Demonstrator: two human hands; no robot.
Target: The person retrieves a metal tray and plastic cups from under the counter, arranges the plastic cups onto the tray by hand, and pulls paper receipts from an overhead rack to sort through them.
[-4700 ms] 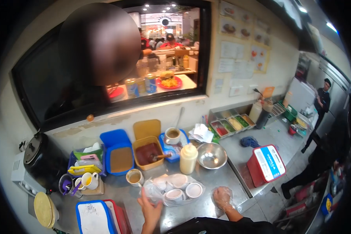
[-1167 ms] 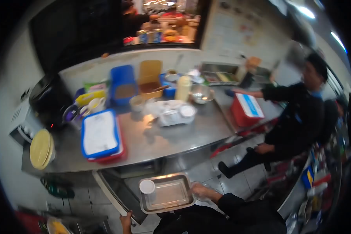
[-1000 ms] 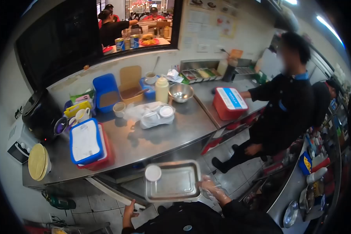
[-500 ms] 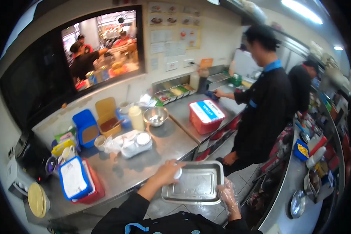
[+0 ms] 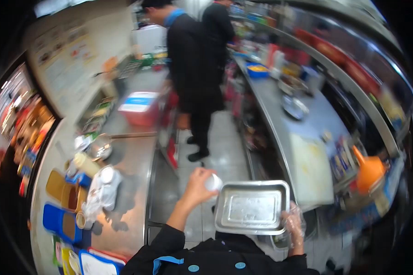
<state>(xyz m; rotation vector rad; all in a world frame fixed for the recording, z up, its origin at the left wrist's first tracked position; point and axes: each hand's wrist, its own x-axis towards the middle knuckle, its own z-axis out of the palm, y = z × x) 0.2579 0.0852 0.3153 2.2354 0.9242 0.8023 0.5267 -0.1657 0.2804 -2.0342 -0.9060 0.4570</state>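
Note:
My left hand [image 5: 199,187] is closed on a small white-topped cup [image 5: 213,183], held up just left of the tray. A rectangular metal tray [image 5: 251,207] hangs in front of my body with nothing on its bottom. My right hand [image 5: 293,224], in a clear plastic glove, grips the tray's right edge.
To the left a steel counter [image 5: 128,160] bears bagged cups [image 5: 106,190], a squeeze bottle [image 5: 86,164] and a red tub [image 5: 140,109]. Two people in black [image 5: 192,64] stand ahead. Right, another counter holds a white board [image 5: 311,169] and orange funnel [image 5: 369,170].
The view has swung right, away from the window. My left hand has lifted the cup off the tray and moved it to the left. The tray is still in my right hand.

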